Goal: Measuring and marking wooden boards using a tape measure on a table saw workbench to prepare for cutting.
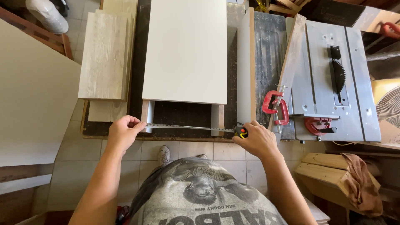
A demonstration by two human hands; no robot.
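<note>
Spanning left hand [121, 132] to right hand [257, 138], tape measure [189, 127].

A woodworking shop: a table saw [335, 79] at three o'clock, a red clamp [275, 108] beside it (cut boards [104, 54] at eleven).

Under my feet runs a floor of pale square tiles [187, 150] with dark grout lines. In front of me stands a dark, worn wooden workbench [179, 114]. To my right sits a grey metal table saw [333, 104] with its toothed round blade [336, 75] raised, and a red metal clamp [275, 107] grips its near edge. Beyond it I see part of a cream fan grille [389, 106]. A low raw-wood stool [325, 168] carries a brown rag [362, 183]. Daylight falls bright and even over everything.
</note>
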